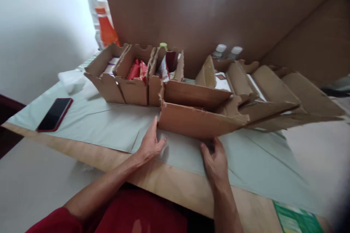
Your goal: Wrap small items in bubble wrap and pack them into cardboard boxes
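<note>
A brown cardboard box (pixel 197 120) lies tipped toward me on a pale grey-green cloth (pixel 109 123), just past the table's near edge. My left hand (pixel 150 143) rests on the cloth at the box's left corner, thumb up against the cardboard, fingers curled loosely under. My right hand (pixel 216 160) is at the middle of the box's lower front edge, fingers bent and reaching beneath it. Neither hand has closed fully around the box.
Three open cardboard boxes (pixel 128 74) stand at the back left; one holds red packets (pixel 138 70). More cardboard trays (pixel 276 94) lean at the right. A dark phone (pixel 54 114) lies on the left. An orange bottle (pixel 106 29) and two capped bottles (pixel 226 51) stand by a tall cardboard wall.
</note>
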The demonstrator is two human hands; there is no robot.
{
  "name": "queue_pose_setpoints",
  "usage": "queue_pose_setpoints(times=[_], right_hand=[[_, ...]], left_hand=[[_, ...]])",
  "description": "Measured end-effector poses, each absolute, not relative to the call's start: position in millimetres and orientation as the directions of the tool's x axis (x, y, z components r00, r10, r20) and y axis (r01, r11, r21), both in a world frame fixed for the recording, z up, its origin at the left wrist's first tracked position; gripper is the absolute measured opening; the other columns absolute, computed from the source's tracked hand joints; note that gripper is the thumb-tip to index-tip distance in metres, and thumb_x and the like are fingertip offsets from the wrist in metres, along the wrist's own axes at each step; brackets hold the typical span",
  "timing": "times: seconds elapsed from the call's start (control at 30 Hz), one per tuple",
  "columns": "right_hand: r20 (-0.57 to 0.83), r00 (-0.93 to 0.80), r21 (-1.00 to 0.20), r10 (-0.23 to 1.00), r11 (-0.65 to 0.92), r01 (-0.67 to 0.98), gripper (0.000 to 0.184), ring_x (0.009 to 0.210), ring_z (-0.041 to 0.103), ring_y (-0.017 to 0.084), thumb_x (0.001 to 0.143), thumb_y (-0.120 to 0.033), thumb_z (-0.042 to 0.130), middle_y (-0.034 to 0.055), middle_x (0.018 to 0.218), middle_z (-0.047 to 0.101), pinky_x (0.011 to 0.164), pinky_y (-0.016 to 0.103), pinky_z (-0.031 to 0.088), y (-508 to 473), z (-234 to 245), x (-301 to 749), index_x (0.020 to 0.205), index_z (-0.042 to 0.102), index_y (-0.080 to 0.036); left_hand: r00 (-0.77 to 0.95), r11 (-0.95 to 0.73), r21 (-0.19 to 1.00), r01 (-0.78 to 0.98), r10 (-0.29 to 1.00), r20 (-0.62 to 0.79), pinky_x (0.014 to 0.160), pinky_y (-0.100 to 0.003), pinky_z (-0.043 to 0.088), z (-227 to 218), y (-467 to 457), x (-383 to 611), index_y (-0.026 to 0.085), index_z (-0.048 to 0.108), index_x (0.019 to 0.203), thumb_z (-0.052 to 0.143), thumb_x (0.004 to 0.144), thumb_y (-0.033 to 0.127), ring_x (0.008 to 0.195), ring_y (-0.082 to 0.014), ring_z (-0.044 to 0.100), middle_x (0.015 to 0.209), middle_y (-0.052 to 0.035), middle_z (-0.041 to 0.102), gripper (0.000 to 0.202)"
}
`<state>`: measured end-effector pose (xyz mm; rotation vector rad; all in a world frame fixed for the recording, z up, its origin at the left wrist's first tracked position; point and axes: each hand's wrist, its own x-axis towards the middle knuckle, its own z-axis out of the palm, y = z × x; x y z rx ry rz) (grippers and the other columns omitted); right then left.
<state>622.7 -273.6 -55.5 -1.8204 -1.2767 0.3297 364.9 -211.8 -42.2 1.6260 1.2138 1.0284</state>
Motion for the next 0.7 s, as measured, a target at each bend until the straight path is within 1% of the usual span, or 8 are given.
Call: queue_pose_setpoints(times=[0.07,0.17,0.27,0.37,0.43,0.5,0.57,0.7], right_hand=[[0.316,0.398,-0.637,0.862,-0.118,0.762,0.064,0.133,0.056,0.042,0.092,-0.058,0.053,0.0273,0.143,0.059,0.109,0.065,0.043,-295,-70,618,0.134,0.062,-0.01],[0.368,0.264,-0.457,0.891,-0.074,0.886,0.052,0.129,0.059,0.043,0.098,-0.052,0.046,0.024,0.144,0.061,0.103,0.067,0.046,-320,-84,594,0.127,0.067,-0.015],[0.443,0.033,-0.353,0.896,0.14,0.925,0.039,0.125,0.063,0.039,0.1,-0.041,0.047,0.0194,0.139,0.066,0.095,0.06,0.053,-323,-84,547,0.126,0.067,-0.021],[0.475,-0.254,-0.315,0.843,0.432,0.845,0.037,0.126,0.065,0.033,0.098,-0.026,0.049,0.0151,0.136,0.07,0.096,0.051,0.056,-310,-73,497,0.132,0.064,-0.021],[0.458,-0.381,-0.323,0.803,0.549,0.771,0.037,0.126,0.066,0.029,0.097,-0.02,0.051,0.0123,0.137,0.07,0.097,0.047,0.056,-299,-64,472,0.13,0.066,-0.021],[0.454,-0.438,-0.328,0.776,0.603,0.727,0.032,0.125,0.067,0.028,0.096,-0.019,0.053,0.0108,0.136,0.071,0.096,0.045,0.057,-289,-56,456,0.124,0.069,-0.022],[0.468,-0.455,-0.32,0.758,0.625,0.712,0.028,0.122,0.069,0.028,0.097,-0.02,0.054,0.0098,0.134,0.072,0.094,0.044,0.058,-282,-53,450,0.119,0.07,-0.023],[0.512,-0.459,-0.282,0.726,0.647,0.708,0.028,0.118,0.071,0.028,0.098,-0.021,0.054,0.0096,0.132,0.074,0.09,0.043,0.058,-274,-57,452,0.122,0.069,-0.023]], left_hand=[[0.254,-0.183,0.911,0.37,0.963,0.09,0.114,-0.061,0.047,-49,-225,349,0.017,0.026,0.164,0.064,0.083,0.025,0.132,-0.037,0.06,0.153,-0.0208,0.055,0.09],[0.356,-0.255,0.857,0.447,0.93,0.091,0.121,-0.063,0.039,-50,-252,328,0.017,0.03,0.163,0.062,0.085,0.023,0.144,-0.0384,0.05,0.155,-0.0211,0.052,0.085],[0.532,-0.371,0.835,0.408,0.839,0.113,0.124,-0.061,0.036,-33,-272,311,0.025,0.042,0.158,0.065,0.081,0.017,0.148,-0.0365,0.047,0.159,-0.0153,0.051,0.081],[0.662,-0.401,0.872,0.28,0.739,0.127,0.115,-0.046,0.05,-9,-268,286,0.031,0.064,0.139,0.063,0.083,0.015,0.131,-0.0279,0.065,0.138,-0.0068,0.07,0.058],[0.548,-0.371,0.874,0.315,0.823,0.151,0.102,-0.038,0.059,2,-249,258,0.029,0.073,0.126,0.059,0.089,0.018,0.114,-0.0237,0.072,0.122,-0.0057,0.077,0.041],[0.258,-0.311,0.823,0.476,0.944,0.208,0.092,-0.038,0.062,6,-218,217,0.025,0.075,0.118,0.06,0.09,0.025,0.107,-0.0246,0.074,0.117,-0.0071,0.079,0.032],[-0.073,-0.16,0.734,0.66,0.959,0.274,0.084,-0.037,0.064,8,-180,169,0.024,0.077,0.111,0.063,0.088,0.028,0.102,-0.0256,0.075,0.112,-0.0053,0.08,0.026],[-0.351,0.008,0.676,0.737,0.859,0.372,0.118,-0.051,0.044,13,-103,78,0.012,0.072,0.114,0.061,0.087,0.017,0.132,-0.0323,0.06,0.133,-0.012,0.069,0.03]])
